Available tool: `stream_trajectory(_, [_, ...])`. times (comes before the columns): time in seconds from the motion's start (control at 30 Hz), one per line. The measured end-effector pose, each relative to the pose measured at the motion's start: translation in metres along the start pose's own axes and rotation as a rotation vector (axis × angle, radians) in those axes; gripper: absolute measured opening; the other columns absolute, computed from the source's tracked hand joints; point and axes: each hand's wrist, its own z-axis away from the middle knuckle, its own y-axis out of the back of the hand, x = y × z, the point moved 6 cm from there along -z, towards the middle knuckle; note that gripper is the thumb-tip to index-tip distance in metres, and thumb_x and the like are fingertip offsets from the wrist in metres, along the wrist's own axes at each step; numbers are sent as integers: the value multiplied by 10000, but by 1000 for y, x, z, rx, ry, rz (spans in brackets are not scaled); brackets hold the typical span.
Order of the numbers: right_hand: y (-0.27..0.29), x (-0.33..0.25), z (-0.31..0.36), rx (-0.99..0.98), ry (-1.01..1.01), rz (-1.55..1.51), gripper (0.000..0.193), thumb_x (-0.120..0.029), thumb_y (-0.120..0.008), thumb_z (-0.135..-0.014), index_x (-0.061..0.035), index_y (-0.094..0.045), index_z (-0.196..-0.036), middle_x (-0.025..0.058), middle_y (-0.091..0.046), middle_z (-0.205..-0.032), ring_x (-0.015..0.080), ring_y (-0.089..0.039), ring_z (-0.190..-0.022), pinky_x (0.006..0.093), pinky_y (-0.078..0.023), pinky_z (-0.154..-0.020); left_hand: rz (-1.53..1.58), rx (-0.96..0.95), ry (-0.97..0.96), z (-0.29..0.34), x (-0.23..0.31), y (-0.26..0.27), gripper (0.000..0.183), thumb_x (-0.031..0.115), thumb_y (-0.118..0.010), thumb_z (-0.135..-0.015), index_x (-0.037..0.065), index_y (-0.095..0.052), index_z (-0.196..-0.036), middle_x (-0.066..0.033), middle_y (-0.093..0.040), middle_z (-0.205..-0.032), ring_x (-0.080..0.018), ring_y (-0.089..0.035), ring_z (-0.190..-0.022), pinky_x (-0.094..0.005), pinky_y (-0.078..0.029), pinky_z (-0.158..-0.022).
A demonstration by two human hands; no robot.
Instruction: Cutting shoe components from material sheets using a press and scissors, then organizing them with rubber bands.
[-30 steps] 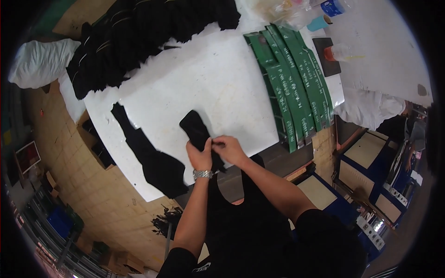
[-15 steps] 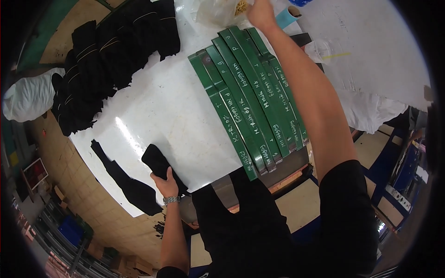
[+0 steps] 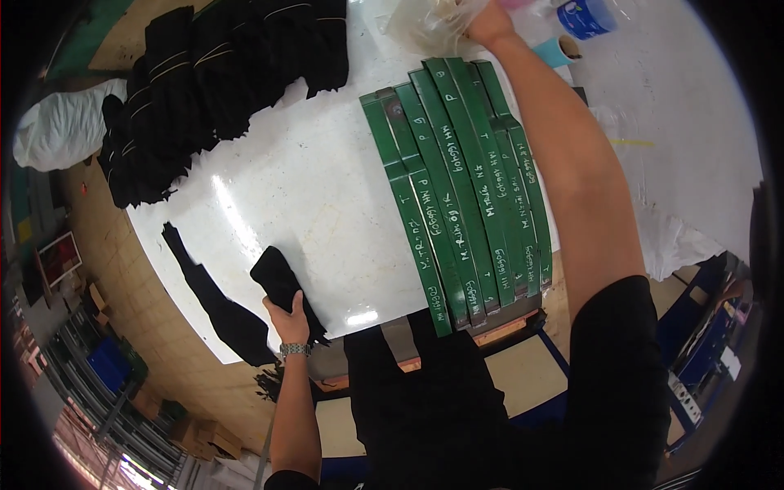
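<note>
My left hand (image 3: 288, 318) is closed on a small stack of black cloth pieces (image 3: 280, 274) near the table's front edge, thumb on top. Left of it, a long black cloth piece (image 3: 216, 300) lies flat by itself. At the top of the view, my right hand (image 3: 492, 26) reaches to a clear plastic bag (image 3: 420, 28). Its fingers are hidden by the bag and the picture's edge, so their grip does not show. Several green strips (image 3: 457, 180) with white handwriting lie side by side between my arms.
Banded bundles of black cloth (image 3: 184, 90) line the far left of the white table (image 3: 302, 171). Beyond the right forearm are a light-blue roll (image 3: 558, 51), a blue-labelled container (image 3: 586, 18) and clear plastic (image 3: 665, 245). A stuffed white bag (image 3: 61, 126) sits at far left.
My right hand has come against the plastic bag, and the yellow bands seen in it before are now mostly covered. The view has shifted slightly; my left hand still holds the cloth.
</note>
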Motion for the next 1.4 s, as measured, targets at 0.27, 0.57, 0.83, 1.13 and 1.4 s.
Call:
stream_trajectory(0.27, [65,-21,-40,-161,-271,535,200,-196,-613,-851,-49,-733,-789,262,-699,-823,421,-711,-823,526,-567,-746,16,-39,35,-1,1,4,562,185,-785,-901,-69,-451,-1274,-265,-623,-1209,-365,-640,-1089,-416,-493,-967])
stream_trajectory(0.57, [125,-85,-44,13,-322,262,162,-124,-637,-896,22,-706,-883,248,-691,-777,333,-725,-726,428,-587,-678,59,-60,88,-4,-3,0,658,199,-799,-885,-98,-423,-1336,-303,-590,-1255,-412,-589,-1173,-428,-448,-1037])
stream_trajectory(0.83, [173,-41,4,159,-612,-256,268,-156,-637,-995,64,-690,-1140,124,-760,-975,182,-739,-909,290,-584,-818,27,-41,44,-5,-13,1,683,202,-798,-881,-123,-413,-1342,-332,-572,-1273,-434,-570,-1207,-432,-432,-1061])
stream_trajectory(1.13, [180,-75,-13,-21,-715,-354,224,-121,-588,-997,41,-699,-890,72,-690,-756,144,-686,-684,277,-558,-607,43,-59,32,-7,-11,3,675,216,-796,-883,-118,-419,-1332,-330,-579,-1259,-431,-578,-1194,-433,-437,-1053])
stream_trajectory(1.4, [214,-106,-47,120,-483,-180,216,-101,-565,-1010,66,-691,-1060,93,-710,-819,140,-675,-677,267,-559,-643,27,-27,-3,-8,-19,6,682,212,-792,-888,-125,-410,-1340,-326,-585,-1247,-434,-584,-1183,-437,-444,-1044])
